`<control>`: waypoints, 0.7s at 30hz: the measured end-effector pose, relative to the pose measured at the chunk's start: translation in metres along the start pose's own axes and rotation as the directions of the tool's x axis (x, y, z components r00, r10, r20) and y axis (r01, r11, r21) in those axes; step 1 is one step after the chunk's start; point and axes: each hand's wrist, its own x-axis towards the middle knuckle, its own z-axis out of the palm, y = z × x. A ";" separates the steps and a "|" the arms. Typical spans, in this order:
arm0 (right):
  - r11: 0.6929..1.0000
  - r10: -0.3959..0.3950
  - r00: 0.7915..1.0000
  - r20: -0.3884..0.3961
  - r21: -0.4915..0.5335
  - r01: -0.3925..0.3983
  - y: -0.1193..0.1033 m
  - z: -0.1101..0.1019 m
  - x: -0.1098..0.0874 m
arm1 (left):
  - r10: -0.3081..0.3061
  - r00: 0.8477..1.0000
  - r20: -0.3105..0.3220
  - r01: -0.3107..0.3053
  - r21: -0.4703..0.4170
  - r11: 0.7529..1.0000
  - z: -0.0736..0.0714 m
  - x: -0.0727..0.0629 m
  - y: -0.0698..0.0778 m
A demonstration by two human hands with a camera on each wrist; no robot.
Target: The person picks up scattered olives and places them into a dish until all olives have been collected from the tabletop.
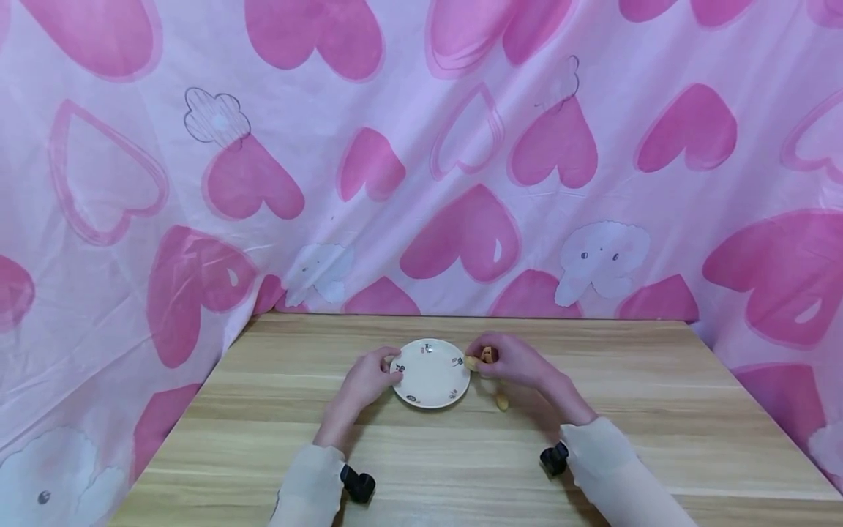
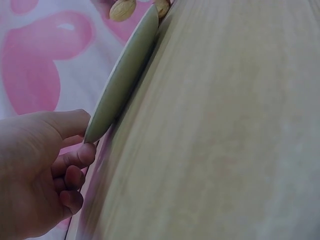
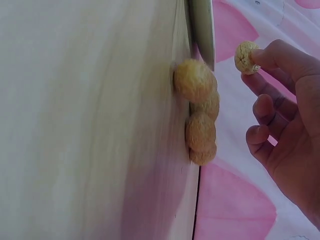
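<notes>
A round white plate (image 1: 429, 391) with small printed motifs sits at the middle of the table. My left hand (image 1: 369, 377) holds its left rim between thumb and fingers; in the left wrist view the fingertips meet at the plate's edge (image 2: 117, 82). Beside the right rim, my right hand (image 1: 510, 360) pinches a tan, rough-shelled walnut (image 3: 246, 57) between thumb and fingertip, its other fingers loosely curled. Under that hand several more walnuts (image 3: 201, 131) lie in a cluster on the table, partly hidden in the head view. One walnut (image 1: 503, 401) shows just below the hand.
The light wood table (image 1: 454, 468) ends at the back against a pink heart-patterned cloth (image 1: 454, 168), which also hangs along both sides. Black camera mounts (image 1: 358, 484) are strapped at the wrists over pale sleeves (image 1: 309, 479).
</notes>
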 end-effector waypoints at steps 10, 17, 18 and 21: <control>0.999 0.041 0.999 0.001 0.003 -0.041 -0.007 0.005 0.014 | 0.007 1.000 -0.011 -0.007 -0.010 1.000 0.004 0.000 0.003; 1.000 0.011 1.000 0.009 0.019 -0.011 -0.009 0.011 0.025 | -0.008 1.000 -0.005 0.008 0.002 1.000 0.008 -0.001 0.006; 1.000 0.004 1.000 0.010 0.020 -0.004 -0.009 0.012 0.027 | -0.009 1.000 -0.005 0.009 0.002 1.000 0.008 -0.001 0.006; 1.000 -0.006 1.000 0.005 0.010 0.006 -0.010 0.015 0.031 | -0.003 1.000 -0.008 0.003 0.001 1.000 0.010 -0.001 0.006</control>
